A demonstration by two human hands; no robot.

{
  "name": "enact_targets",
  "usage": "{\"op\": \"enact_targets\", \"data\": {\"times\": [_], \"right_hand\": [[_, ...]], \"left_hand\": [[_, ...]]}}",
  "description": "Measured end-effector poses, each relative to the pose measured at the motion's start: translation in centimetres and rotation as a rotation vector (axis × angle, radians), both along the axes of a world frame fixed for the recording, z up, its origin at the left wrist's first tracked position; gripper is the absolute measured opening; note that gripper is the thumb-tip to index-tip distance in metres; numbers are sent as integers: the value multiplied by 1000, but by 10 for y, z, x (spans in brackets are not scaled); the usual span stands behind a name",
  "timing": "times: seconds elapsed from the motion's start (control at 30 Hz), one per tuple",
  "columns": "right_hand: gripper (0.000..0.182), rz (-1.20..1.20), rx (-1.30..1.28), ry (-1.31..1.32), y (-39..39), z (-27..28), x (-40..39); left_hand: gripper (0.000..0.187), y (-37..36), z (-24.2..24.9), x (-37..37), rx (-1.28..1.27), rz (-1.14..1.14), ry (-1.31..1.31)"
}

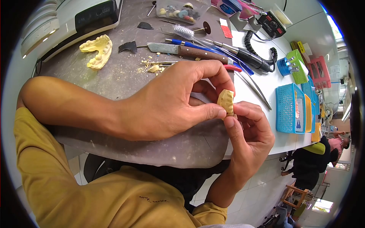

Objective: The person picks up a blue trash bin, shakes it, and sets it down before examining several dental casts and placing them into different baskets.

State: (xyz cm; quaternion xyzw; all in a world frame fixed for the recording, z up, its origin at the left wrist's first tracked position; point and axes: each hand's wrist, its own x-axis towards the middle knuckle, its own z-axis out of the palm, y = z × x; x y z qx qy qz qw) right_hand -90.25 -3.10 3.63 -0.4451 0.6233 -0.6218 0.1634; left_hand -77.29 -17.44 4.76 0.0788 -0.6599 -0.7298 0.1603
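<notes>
A small pale-yellow plaster dental model piece (pixel 226 100) is held upright between my two hands above the front right part of the grey work mat. My left hand (pixel 171 100) pinches it from the left, thumb at its lower side and fingers curled behind. From the right, my right hand (pixel 249 133) grips its lower end between thumb and index finger, the other fingers folded. Tooth shapes show on its right side. Part of the piece is covered by my fingertips. Beyond my left forearm lies a horseshoe-shaped yellow dental model (pixel 99 51).
A wooden-handled knife (pixel 190 52), a white bristle brush (pixel 183 32) and a black handpiece (pixel 253 59) lie beyond my hands. Plaster crumbs (pixel 154 68) are scattered nearby. Blue baskets (pixel 286 108) stand at right; a clear box of small parts (pixel 182 11) sits behind. Another person (pixel 336 144) is far right.
</notes>
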Motion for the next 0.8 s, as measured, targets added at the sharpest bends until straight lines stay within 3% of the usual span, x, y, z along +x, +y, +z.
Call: {"op": "enact_targets", "data": {"times": [0.33, 0.8], "right_hand": [[35, -44, 1, 11, 2, 0, 3], [27, -18, -43, 39, 1, -3, 4]], "left_hand": [[35, -4, -6, -4, 133, 6, 77], [32, -5, -7, -4, 164, -10, 67]]}}
